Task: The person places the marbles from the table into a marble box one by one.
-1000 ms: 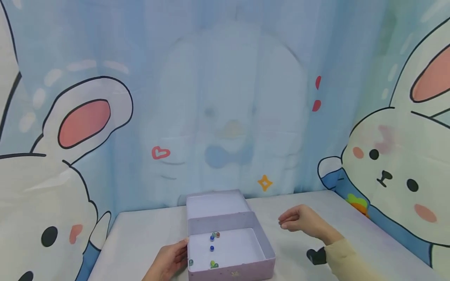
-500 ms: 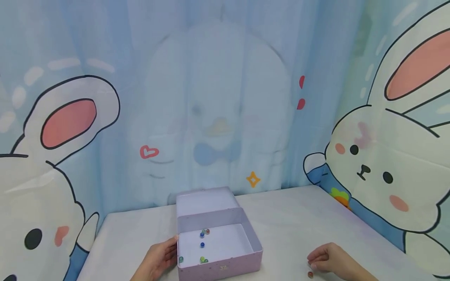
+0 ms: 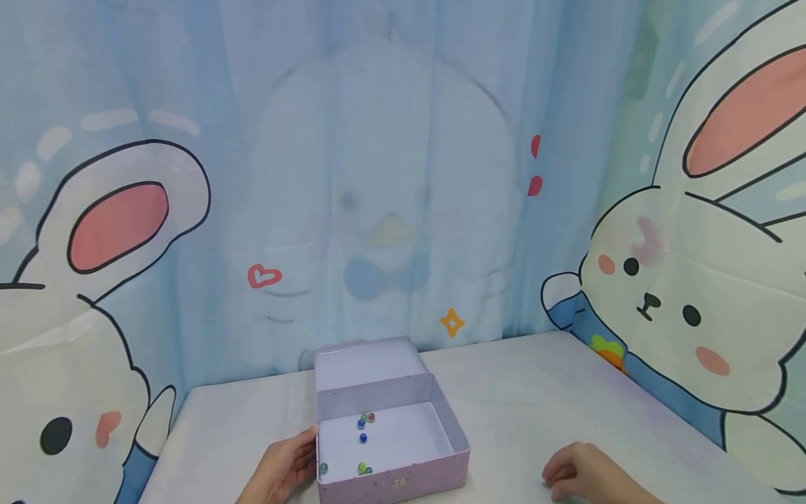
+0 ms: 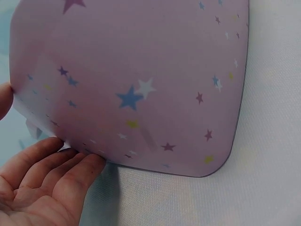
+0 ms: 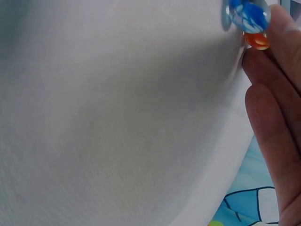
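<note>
A lilac box (image 3: 393, 483) with its lid folded back stands on the white-covered table. Several small glass marbles lie on its floor, among them a blue marble (image 3: 363, 438) and a yellow-green marble (image 3: 362, 467). My left hand (image 3: 280, 465) holds the box's left wall, thumb at the rim and fingers against the star-printed outside. Low over the table to the right, my right hand (image 3: 588, 472) has its fingers curled down. At its fingertips, in the right wrist view, are a clear blue-and-white marble (image 5: 249, 16) and an orange marble (image 5: 257, 41); the thumb is hidden there.
The open lid (image 3: 368, 364) leans back toward a pale blue curtain (image 3: 390, 175) printed with cartoon figures. White cloth (image 3: 497, 413) covers the table between the box and my right hand. A rabbit-printed curtain side (image 3: 667, 315) borders the right edge.
My right hand has come down and toward me from beside the box to the table. A reddish marble seen under it half a second ago is now covered. My left hand stays on the box.
</note>
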Action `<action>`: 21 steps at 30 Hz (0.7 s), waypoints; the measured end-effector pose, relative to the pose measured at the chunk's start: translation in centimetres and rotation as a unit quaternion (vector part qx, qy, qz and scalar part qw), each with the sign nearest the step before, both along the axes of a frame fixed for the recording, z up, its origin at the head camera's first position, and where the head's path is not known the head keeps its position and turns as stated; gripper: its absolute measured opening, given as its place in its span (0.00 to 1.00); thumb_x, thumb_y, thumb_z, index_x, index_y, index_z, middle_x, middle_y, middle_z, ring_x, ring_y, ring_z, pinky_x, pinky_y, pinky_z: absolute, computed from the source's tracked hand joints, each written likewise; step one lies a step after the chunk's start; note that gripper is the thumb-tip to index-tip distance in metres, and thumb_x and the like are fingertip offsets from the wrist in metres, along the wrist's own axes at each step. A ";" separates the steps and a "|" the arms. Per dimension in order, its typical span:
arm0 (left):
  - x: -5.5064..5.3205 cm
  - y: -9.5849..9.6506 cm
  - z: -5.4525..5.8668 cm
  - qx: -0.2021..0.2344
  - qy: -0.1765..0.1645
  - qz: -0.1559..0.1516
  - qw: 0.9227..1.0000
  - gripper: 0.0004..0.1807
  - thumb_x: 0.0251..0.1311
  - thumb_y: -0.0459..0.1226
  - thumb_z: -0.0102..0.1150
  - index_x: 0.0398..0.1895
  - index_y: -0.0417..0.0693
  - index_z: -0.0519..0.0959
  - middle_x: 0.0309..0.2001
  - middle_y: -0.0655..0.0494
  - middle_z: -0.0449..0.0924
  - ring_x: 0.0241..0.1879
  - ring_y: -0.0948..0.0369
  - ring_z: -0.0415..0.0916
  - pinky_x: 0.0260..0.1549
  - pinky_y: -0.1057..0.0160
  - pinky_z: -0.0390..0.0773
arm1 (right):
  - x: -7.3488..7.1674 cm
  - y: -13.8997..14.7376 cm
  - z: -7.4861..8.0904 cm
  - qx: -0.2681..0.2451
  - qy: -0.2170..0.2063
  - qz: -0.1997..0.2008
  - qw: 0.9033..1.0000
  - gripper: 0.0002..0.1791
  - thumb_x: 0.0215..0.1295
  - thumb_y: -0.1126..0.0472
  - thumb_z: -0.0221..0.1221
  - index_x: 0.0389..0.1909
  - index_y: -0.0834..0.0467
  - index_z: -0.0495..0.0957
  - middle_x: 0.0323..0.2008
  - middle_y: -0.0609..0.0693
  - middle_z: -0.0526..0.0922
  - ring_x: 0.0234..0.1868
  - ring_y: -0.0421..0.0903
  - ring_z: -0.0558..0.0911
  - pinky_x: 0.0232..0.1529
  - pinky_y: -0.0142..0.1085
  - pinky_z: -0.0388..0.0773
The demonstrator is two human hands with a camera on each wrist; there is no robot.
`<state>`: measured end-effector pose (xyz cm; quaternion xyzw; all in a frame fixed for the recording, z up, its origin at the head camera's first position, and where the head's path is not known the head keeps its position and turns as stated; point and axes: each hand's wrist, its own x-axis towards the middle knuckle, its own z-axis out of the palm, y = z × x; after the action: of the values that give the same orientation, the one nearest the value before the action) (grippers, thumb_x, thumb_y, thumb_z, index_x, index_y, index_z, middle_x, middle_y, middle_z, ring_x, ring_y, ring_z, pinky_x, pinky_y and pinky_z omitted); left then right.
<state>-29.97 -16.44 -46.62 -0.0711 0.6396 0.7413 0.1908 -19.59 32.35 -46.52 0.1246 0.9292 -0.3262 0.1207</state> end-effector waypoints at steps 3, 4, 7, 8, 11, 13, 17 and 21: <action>-0.1 0.0 0.0 0.001 -0.003 0.000 1.000 0.38 0.72 0.44 0.60 0.68 0.18 0.61 0.66 0.26 0.72 0.62 0.44 0.78 0.64 0.49 0.79 | -0.2 0.0 0.0 0.009 0.001 0.004 1.000 0.07 0.59 0.68 0.70 0.38 0.63 0.86 0.34 0.50 0.88 0.34 0.45 0.80 0.45 0.42 0.88; -0.1 0.0 -0.1 0.000 -0.004 0.001 1.000 0.38 0.72 0.44 0.60 0.68 0.18 0.61 0.66 0.26 0.72 0.63 0.43 0.77 0.65 0.48 0.79 | -0.3 0.0 0.0 0.009 0.001 0.003 1.000 0.07 0.59 0.68 0.70 0.38 0.63 0.86 0.33 0.50 0.88 0.33 0.45 0.81 0.45 0.42 0.88; -0.2 0.0 -0.1 0.002 -0.006 0.002 1.000 0.38 0.72 0.44 0.60 0.69 0.18 0.61 0.67 0.26 0.71 0.66 0.40 0.74 0.66 0.47 0.77 | -0.4 0.1 0.0 0.001 0.007 -0.005 1.000 0.07 0.58 0.68 0.70 0.38 0.63 0.86 0.33 0.50 0.88 0.33 0.45 0.80 0.44 0.42 0.88; -0.2 0.0 -0.1 0.002 -0.007 0.004 1.000 0.38 0.72 0.44 0.60 0.69 0.18 0.61 0.67 0.26 0.71 0.67 0.40 0.73 0.67 0.47 0.77 | -0.4 0.2 0.1 -0.005 0.010 -0.007 1.000 0.08 0.58 0.69 0.70 0.39 0.63 0.86 0.34 0.50 0.88 0.34 0.45 0.81 0.45 0.42 0.88; -0.3 0.2 -0.2 0.004 -0.008 0.004 1.000 0.38 0.72 0.44 0.60 0.69 0.18 0.61 0.67 0.27 0.71 0.68 0.40 0.72 0.67 0.46 0.76 | -0.5 0.5 0.6 -0.033 0.011 -0.020 0.999 0.09 0.59 0.68 0.70 0.41 0.65 0.86 0.36 0.52 0.89 0.35 0.46 0.82 0.46 0.43 0.89; -0.3 0.2 -0.3 0.006 -0.007 0.003 1.000 0.38 0.72 0.44 0.60 0.69 0.18 0.61 0.67 0.27 0.72 0.67 0.40 0.73 0.66 0.46 0.77 | -0.6 0.8 1.3 -0.051 0.013 -0.017 0.998 0.11 0.60 0.67 0.69 0.43 0.66 0.86 0.38 0.53 0.89 0.37 0.46 0.83 0.48 0.45 0.89; -0.4 0.2 -0.3 0.003 -0.003 0.003 1.000 0.38 0.73 0.44 0.59 0.68 0.18 0.62 0.66 0.28 0.72 0.66 0.40 0.74 0.66 0.46 0.77 | -1.1 1.5 2.8 -0.080 0.032 0.044 0.995 0.15 0.62 0.63 0.69 0.46 0.68 0.85 0.40 0.56 0.90 0.39 0.47 0.86 0.48 0.48 0.89; -0.4 0.2 -0.1 0.006 -0.007 0.010 1.000 0.37 0.72 0.43 0.60 0.68 0.18 0.62 0.66 0.28 0.72 0.67 0.40 0.74 0.66 0.46 0.77 | -2.9 0.6 4.5 -0.094 0.067 0.108 0.987 0.17 0.61 0.61 0.71 0.46 0.68 0.85 0.40 0.58 0.90 0.39 0.47 0.87 0.46 0.47 0.90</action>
<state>-30.40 -16.26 -46.75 -0.0815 0.6331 0.7464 0.1881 -22.50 32.98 -42.03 -0.0105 0.9085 -0.4047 0.1040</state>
